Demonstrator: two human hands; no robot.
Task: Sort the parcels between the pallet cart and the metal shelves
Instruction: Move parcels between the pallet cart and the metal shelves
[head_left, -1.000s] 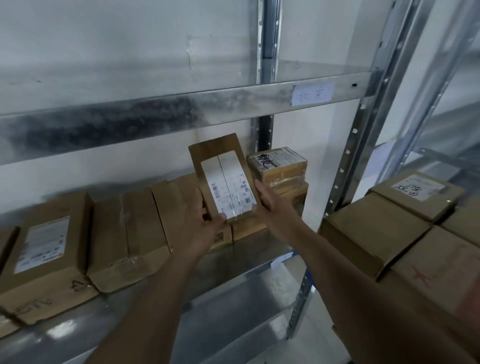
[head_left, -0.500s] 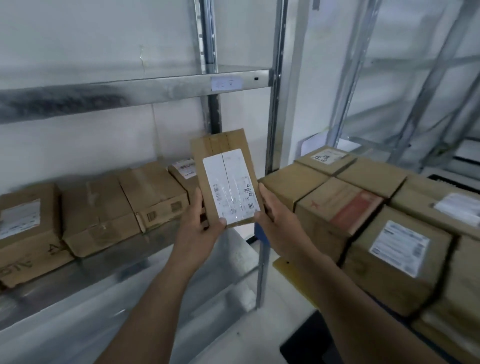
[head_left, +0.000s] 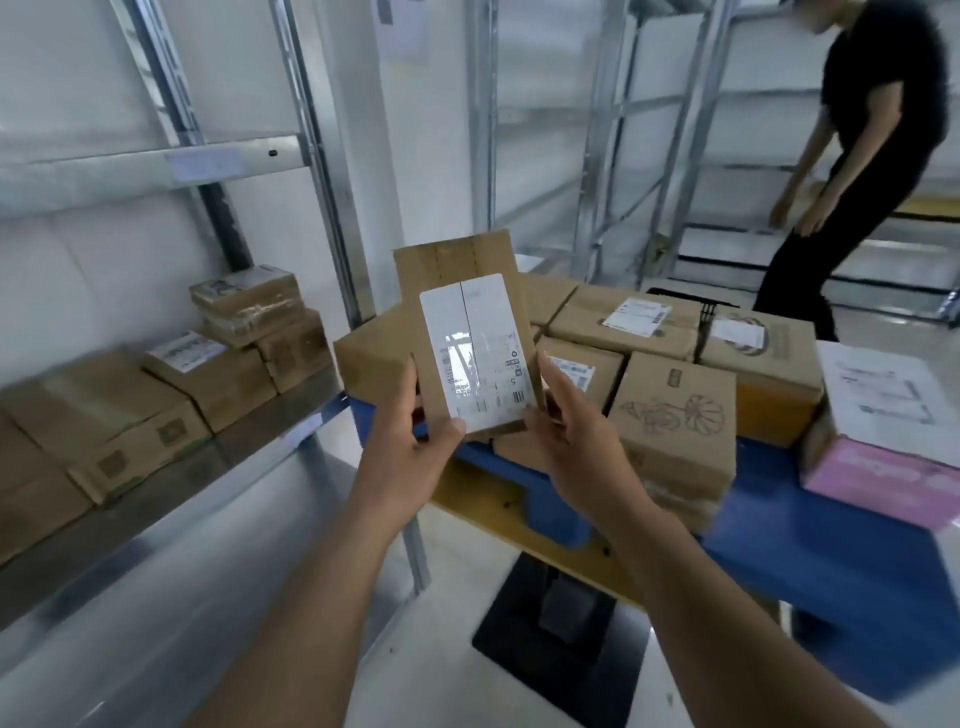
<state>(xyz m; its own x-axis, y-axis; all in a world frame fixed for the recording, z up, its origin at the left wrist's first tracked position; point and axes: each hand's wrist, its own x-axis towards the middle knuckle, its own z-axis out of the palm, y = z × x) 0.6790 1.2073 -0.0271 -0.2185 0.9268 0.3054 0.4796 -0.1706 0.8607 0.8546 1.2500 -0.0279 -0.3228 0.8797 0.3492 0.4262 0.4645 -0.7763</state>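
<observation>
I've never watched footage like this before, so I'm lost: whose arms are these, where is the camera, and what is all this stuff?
No machine here: a person wears a camera on the head, looking forward and down at their own arms. The left hand and right hand together hold up a small flat cardboard parcel, its white label facing the camera. Left is a metal shelf with brown boxes lying on it. Ahead is a blue pallet cart loaded with more boxes, including a pink box. Another person in black stands at the far shelves.
</observation>
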